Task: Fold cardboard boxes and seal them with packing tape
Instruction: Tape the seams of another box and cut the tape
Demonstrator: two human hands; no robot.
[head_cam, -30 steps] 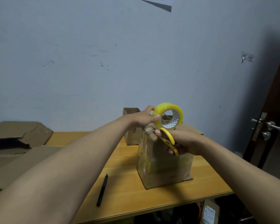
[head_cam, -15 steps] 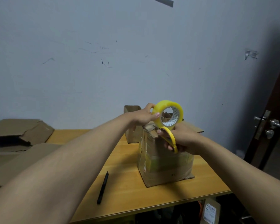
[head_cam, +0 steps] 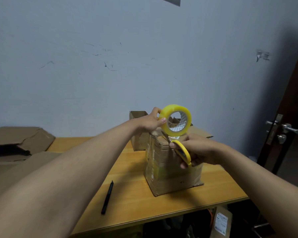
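Two hands are cutting tape over the taped brown cardboard box (head_cam: 172, 167).
Left hand (head_cam: 149, 123), grasping the yellow tape roll (head_cam: 175, 120), has been lifting it; right hand (head_cam: 197, 151) is gripping the yellow-handled scissors (head_cam: 181, 151), so the cut looks imminent.

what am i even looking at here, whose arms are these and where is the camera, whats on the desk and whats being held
There is no machine here. The single picture comes from a wide-angle camera worn on a person's head, looking forward and down, so the two bare arms are that person's own. The left hand holds up a yellow roll of packing tape. The right hand grips yellow-handled scissors, with the blades pointing up at the tape just under the roll. Below them a cardboard box stands on the wooden table, with a second box behind it, a black pen lying in front, and flattened cardboard at the left. A door handle shows at the right.
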